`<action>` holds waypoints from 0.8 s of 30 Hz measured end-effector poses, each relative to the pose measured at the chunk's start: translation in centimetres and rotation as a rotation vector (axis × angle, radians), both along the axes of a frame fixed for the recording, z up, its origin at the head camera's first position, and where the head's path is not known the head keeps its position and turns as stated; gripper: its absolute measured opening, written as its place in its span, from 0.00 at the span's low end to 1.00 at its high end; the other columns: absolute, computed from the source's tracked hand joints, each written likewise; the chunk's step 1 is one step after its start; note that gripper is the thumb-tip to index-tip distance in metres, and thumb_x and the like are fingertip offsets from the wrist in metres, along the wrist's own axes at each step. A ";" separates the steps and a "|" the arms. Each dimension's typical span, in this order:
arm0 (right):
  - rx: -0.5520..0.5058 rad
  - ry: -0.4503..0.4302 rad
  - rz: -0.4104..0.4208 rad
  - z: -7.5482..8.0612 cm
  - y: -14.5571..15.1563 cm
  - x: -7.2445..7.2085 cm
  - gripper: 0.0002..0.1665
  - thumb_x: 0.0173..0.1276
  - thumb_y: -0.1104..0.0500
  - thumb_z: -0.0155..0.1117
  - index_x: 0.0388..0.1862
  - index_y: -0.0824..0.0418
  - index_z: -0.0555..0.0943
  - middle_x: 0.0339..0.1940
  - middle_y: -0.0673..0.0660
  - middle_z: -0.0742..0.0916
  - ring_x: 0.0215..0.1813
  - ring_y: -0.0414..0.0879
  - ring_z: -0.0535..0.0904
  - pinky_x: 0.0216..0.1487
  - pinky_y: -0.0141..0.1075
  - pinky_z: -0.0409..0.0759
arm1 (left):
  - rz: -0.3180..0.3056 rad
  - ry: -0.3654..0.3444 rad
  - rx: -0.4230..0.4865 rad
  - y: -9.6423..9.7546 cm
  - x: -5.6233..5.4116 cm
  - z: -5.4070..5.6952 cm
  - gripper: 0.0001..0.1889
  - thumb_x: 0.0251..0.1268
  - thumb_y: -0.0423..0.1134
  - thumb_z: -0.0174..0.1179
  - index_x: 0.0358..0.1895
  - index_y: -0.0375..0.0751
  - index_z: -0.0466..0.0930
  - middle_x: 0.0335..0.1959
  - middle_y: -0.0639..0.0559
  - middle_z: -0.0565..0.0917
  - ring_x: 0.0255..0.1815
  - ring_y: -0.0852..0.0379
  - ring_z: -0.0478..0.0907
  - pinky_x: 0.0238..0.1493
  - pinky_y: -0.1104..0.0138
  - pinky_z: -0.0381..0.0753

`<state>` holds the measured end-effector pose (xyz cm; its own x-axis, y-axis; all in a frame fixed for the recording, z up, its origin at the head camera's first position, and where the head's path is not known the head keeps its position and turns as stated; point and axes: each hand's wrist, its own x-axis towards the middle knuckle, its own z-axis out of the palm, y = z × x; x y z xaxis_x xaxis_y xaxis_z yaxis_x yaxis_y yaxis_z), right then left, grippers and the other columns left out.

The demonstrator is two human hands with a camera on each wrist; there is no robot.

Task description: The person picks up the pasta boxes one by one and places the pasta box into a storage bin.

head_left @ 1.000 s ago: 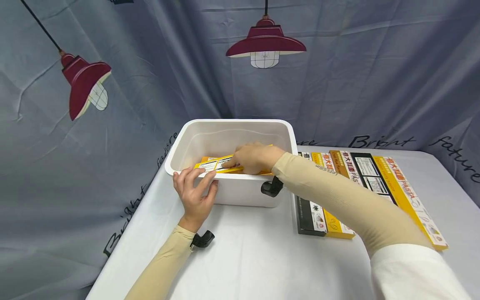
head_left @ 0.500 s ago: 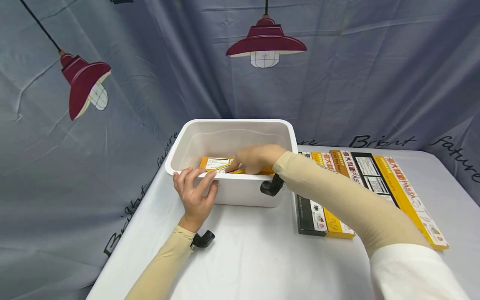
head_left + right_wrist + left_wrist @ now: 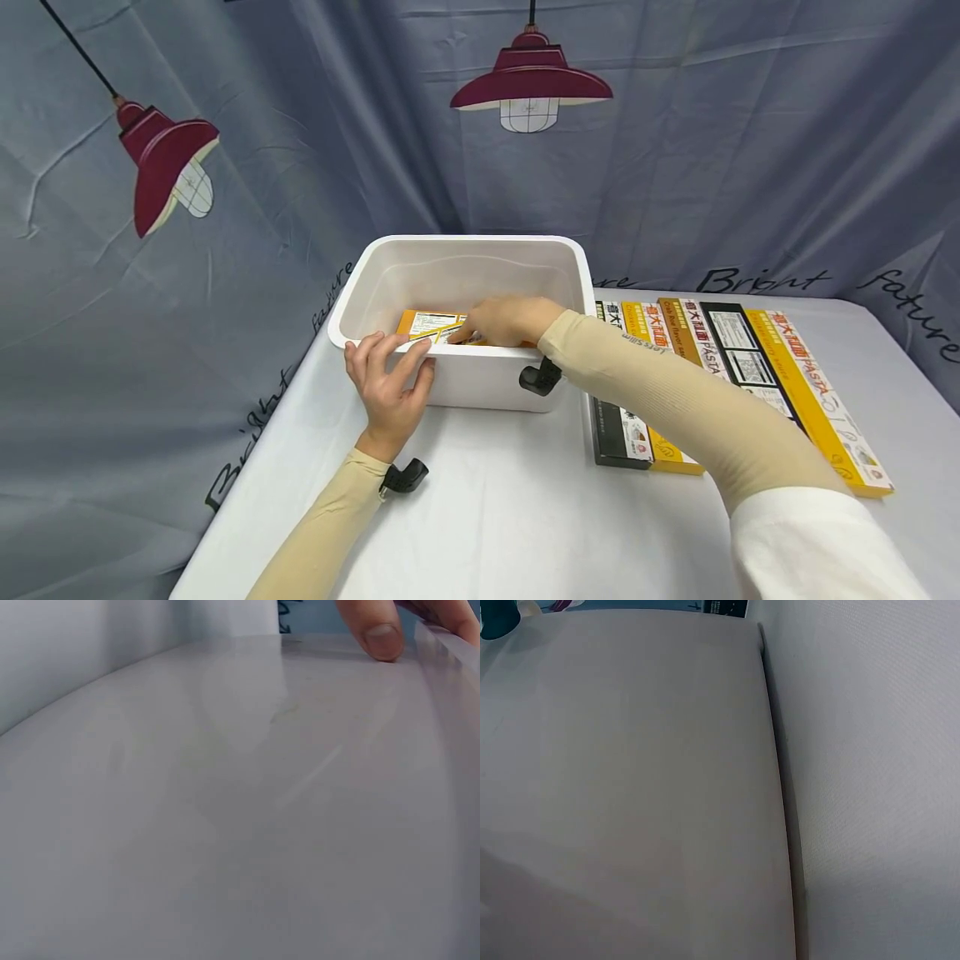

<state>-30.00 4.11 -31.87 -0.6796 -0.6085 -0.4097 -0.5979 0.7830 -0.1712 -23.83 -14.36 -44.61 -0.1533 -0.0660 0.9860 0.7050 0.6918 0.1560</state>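
A white plastic bin [image 3: 498,383] stands on the table. My left hand [image 3: 390,396] grips its near rim at the left corner, fingertips over the rim and thumb on the outer wall; that thumb [image 3: 381,641] also shows in the right wrist view. Reaching over the rim, my right hand [image 3: 506,321] holds a yellow-edged pasta box [image 3: 438,331] steeply tilted inside the bin; the fingertips are mostly hidden. Behind it lies an orange pasta box [image 3: 407,322] with a white label. The left wrist view shows only the bin's wall [image 3: 630,765] and tablecloth, no hand.
To the bin's right, several pasta boxes lie side by side: a black box [image 3: 622,446], a yellow box [image 3: 671,454] and a long yellow box [image 3: 832,417] among them. My right forearm [image 3: 660,379] crosses over them. A grey-blue printed curtain [image 3: 675,192] hangs behind the table [image 3: 510,500].
The pasta box under my right hand has tipped and gone lower into the bin, uncovering the orange box behind it. My left hand stays on the rim.
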 end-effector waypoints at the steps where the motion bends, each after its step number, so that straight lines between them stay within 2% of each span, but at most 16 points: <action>1: -0.001 -0.003 -0.001 0.0 0.0 0.0 0.29 0.78 0.56 0.56 0.68 0.25 0.74 0.63 0.47 0.83 0.56 0.47 0.76 0.52 0.42 0.75 | 0.000 0.000 0.000 0.0 0.0 0.0 0.08 0.55 0.31 0.68 0.39 0.43 0.90 0.42 0.40 0.84 0.54 0.39 0.69 0.78 0.52 0.44; 9: -0.006 0.007 0.010 -0.3 0.0 -0.1 0.27 0.77 0.55 0.57 0.68 0.26 0.75 0.64 0.48 0.83 0.58 0.48 0.76 0.59 0.44 0.75 | -0.002 -0.003 -0.006 0.0 0.0 0.0 0.09 0.55 0.31 0.68 0.40 0.43 0.90 0.43 0.40 0.84 0.55 0.40 0.69 0.77 0.50 0.44; 14: -0.011 0.009 0.021 -0.3 0.2 -0.2 0.30 0.76 0.61 0.54 0.69 0.30 0.76 0.65 0.51 0.83 0.58 0.48 0.75 0.61 0.45 0.74 | -0.003 -0.009 -0.008 -0.1 0.0 0.0 0.09 0.55 0.30 0.67 0.40 0.43 0.90 0.43 0.41 0.84 0.54 0.39 0.69 0.76 0.49 0.44; 18: -0.039 -0.030 0.005 -0.5 0.4 -0.1 0.33 0.74 0.64 0.52 0.68 0.32 0.77 0.65 0.52 0.83 0.57 0.48 0.75 0.59 0.43 0.75 | 0.000 -0.015 -0.014 -0.1 0.0 0.0 0.09 0.55 0.31 0.67 0.40 0.42 0.90 0.43 0.41 0.83 0.54 0.38 0.69 0.77 0.50 0.44; 24: -0.075 -0.066 -0.039 -0.7 0.5 0.0 0.28 0.75 0.60 0.54 0.69 0.35 0.78 0.68 0.54 0.81 0.60 0.48 0.74 0.62 0.44 0.74 | 0.003 -0.019 -0.016 -0.1 0.1 0.0 0.09 0.55 0.31 0.67 0.40 0.43 0.90 0.43 0.41 0.83 0.54 0.38 0.69 0.76 0.50 0.44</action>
<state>-29.96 4.59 -32.55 -0.6763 -0.6128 -0.4088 -0.5529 0.7890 -0.2679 -23.78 -14.44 -44.64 -0.1718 -0.0506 0.9838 0.7001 0.6964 0.1581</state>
